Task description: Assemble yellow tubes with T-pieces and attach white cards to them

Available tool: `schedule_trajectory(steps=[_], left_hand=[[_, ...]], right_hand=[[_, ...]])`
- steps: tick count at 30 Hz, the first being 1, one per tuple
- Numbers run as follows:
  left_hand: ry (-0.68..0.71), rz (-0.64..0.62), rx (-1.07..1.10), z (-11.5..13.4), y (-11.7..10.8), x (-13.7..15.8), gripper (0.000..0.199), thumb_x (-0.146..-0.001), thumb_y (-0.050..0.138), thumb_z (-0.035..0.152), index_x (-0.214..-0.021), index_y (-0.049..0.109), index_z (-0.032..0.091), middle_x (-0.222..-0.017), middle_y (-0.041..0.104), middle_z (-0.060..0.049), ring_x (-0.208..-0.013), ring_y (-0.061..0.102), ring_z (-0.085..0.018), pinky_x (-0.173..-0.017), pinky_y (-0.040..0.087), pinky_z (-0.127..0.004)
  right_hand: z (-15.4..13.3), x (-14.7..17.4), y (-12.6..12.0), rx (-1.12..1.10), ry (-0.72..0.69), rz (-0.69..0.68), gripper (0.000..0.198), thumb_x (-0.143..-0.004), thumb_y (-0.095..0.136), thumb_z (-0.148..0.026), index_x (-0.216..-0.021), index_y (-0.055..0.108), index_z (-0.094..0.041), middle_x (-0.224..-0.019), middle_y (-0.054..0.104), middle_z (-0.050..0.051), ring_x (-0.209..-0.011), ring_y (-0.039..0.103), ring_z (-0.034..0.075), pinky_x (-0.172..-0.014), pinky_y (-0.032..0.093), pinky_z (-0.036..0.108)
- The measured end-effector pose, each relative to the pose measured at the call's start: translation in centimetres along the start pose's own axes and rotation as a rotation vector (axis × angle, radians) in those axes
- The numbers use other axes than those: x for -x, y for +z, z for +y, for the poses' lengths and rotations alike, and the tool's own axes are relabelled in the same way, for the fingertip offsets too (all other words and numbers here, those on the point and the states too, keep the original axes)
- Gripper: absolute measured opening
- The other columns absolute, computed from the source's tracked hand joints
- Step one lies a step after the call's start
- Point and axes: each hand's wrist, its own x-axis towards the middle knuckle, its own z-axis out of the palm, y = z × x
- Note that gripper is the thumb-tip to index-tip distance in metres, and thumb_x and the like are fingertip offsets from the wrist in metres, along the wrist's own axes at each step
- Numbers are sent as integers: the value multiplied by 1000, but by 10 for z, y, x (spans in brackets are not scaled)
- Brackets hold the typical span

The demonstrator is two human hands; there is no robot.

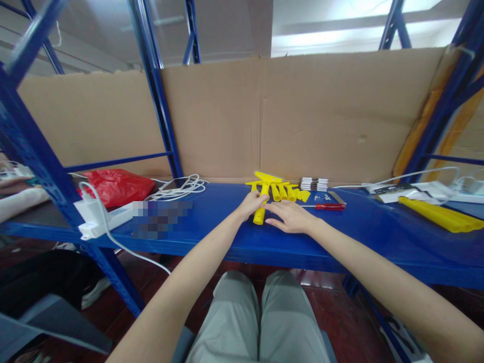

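Observation:
A yellow T-shaped scraper (259,216) points its hollow handle end toward me, with its wide head at the far end. My left hand (251,204) is closed around the handle from the left. On the other side, my right hand (292,217) lies with fingers stretched and thumb apart, its fingertips at or close to the handle; contact is hard to make out. Behind my hands stand several similar yellow scraper handles (283,191), partly covered. A screwdriver (330,206) with a red handle rests right of my right hand, near small metal bits (323,197).
A stack of small white packs (314,184) is at the back of the blue table (363,237), against the cardboard wall (321,116). Long yellow parts (440,214) lie right. A red bag (117,187), power strip (121,216) and white cables (181,187) are left, beside blue posts.

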Motion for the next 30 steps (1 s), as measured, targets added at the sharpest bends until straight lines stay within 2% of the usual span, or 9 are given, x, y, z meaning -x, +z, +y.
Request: schedule_trajectory(steps=[4, 7, 11, 17, 21, 24, 27, 30], left_hand=[[-78, -64, 67, 4, 1, 5, 12, -81, 59, 25, -87, 55, 16, -58, 49, 6, -44, 43, -7, -43, 27, -17], [-83, -94, 109, 7, 1, 7, 15, -83, 61, 29, -86, 52, 16, -53, 43, 9, -38, 35, -3, -40, 21, -16], [-54, -43, 135, 9, 1, 7, 12, -89, 55, 26, -84, 48, 18, -47, 37, 11, -32, 27, -2, -38, 18, -16], [-61, 78, 101, 10, 0, 8, 10, -91, 54, 23, -88, 46, 18, -46, 41, 12, -29, 31, -3, -35, 19, -16], [-95, 74, 88, 11, -2, 8, 12, -92, 54, 26, -87, 48, 17, -50, 50, 9, -27, 35, -3, -33, 18, -17], [-86, 58, 89, 12, -2, 8, 14, -94, 50, 27, -85, 49, 16, -50, 52, 7, -26, 35, -3, -32, 18, -17], [-85, 58, 92, 11, -2, 7, 18, -96, 47, 29, -85, 50, 16, -49, 53, 7, -26, 35, -3, -32, 17, -17], [-106, 76, 93, 12, -2, 7, 23, -98, 45, 33, -85, 52, 15, -48, 52, 7, -26, 34, -3, -32, 18, -16]], right_hand=[[-2, -2, -1, -30, 6, -67, 43, -96, 39, -43, -127, 57, -19, -118, 67, 16, -102, 65, 30, -88, 48, 47], [-3, -3, -2, -49, 40, -83, 44, -97, 38, -44, -127, 56, -18, -119, 66, 16, -103, 65, 30, -88, 48, 46], [-2, -3, -2, -27, 92, -97, 46, -96, 38, -46, -127, 56, -17, -122, 65, 16, -104, 65, 32, -89, 47, 47], [-1, -4, -1, -30, 196, -87, 53, -93, 45, -45, -137, 46, -18, -130, 61, 15, -108, 63, 32, -88, 48, 44], [4, -4, 1, -33, 306, -53, 47, -94, 39, -36, -136, 45, -16, -123, 64, 17, -104, 64, 32, -84, 48, 43], [8, -4, 4, -46, 385, -43, 52, -92, 41, -32, -139, 39, -10, -119, 65, 21, -99, 66, 33, -82, 49, 43], [12, -3, 7, -73, 409, -46, 59, -89, 43, -29, -143, 33, -7, -121, 63, 23, -100, 66, 34, -83, 49, 44], [16, -2, 10, -88, 415, -21, 59, -87, 44, -29, -143, 34, -11, -124, 62, 22, -102, 66, 34, -85, 48, 46]])
